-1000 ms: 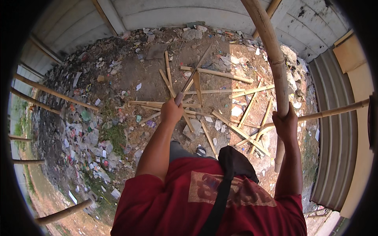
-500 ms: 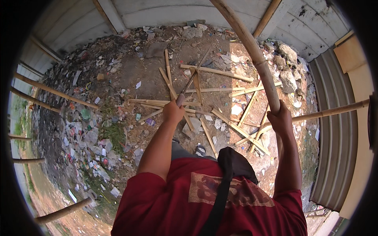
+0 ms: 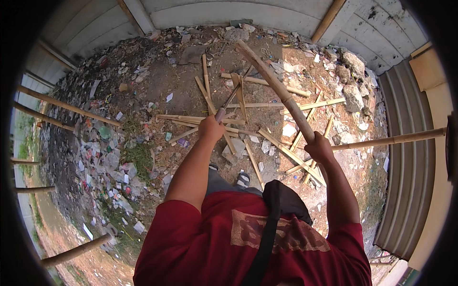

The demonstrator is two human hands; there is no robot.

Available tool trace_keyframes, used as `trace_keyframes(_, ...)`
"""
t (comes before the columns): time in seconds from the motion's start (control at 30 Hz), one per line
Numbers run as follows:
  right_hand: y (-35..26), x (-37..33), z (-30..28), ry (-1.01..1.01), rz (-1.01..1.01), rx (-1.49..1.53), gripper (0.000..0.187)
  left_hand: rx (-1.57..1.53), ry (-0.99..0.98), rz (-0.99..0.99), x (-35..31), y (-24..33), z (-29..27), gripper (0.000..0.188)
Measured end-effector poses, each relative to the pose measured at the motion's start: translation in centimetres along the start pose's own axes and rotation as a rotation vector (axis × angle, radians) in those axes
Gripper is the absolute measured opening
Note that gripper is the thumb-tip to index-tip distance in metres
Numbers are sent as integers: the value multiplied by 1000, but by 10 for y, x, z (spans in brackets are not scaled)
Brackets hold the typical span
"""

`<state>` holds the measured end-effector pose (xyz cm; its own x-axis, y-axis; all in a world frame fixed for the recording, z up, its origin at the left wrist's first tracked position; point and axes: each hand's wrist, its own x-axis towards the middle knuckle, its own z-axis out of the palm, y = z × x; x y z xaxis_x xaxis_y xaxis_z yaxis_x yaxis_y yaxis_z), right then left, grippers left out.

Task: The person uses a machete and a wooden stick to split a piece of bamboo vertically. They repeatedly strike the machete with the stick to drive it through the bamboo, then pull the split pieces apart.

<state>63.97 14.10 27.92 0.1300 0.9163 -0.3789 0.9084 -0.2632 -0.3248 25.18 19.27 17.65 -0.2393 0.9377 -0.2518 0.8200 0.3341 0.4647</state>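
My left hand (image 3: 211, 128) is closed round the handle of a machete (image 3: 231, 98), whose long dark blade points away and to the right over the ground. In my right hand (image 3: 320, 148) is a thick bamboo pole (image 3: 276, 88), gripped near its lower part. The pole slants up and to the left, and its far end crosses over the blade's line, so the tip is partly hidden. Several split bamboo pieces (image 3: 293, 157) lie criss-crossed on the ground below both hands. One short flat bamboo piece (image 3: 241, 100) is right beside the blade.
A concrete panel wall (image 3: 229, 16) closes off the far side. Broken concrete chunks (image 3: 353, 97) are piled at the far right, near a corrugated sheet (image 3: 405, 157). A bamboo rail (image 3: 396, 139) juts in from the right. Litter (image 3: 112, 164) covers the left ground; bamboo poles (image 3: 69, 106) stick in there.
My right hand has come down and to the left with the bamboo pole. The pole's far end has swung left and now shows over the ground. My left hand stays nearly in place.
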Motion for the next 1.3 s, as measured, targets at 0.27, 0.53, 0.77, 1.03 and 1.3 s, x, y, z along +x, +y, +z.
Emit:
trace_keyframes(0.27,-17,-21,-70,408,-195,378,41,-60,-143,-18,1,24,-25,49)
trace_keyframes(0.53,49,43,79,-35,16,45,61,7,-150,49,36,41,-21,49)
trace_keyframes(0.77,44,37,68,-34,8,30,50,124,-43,100,49,21,-12,48)
trace_keyframes(1.03,29,12,-5,102,46,168,43,109,-91,52,66,43,-20,44)
trace_keyframes(1.3,8,28,-25,410,-54,517,32,128,-100,26,66,46,-20,36)
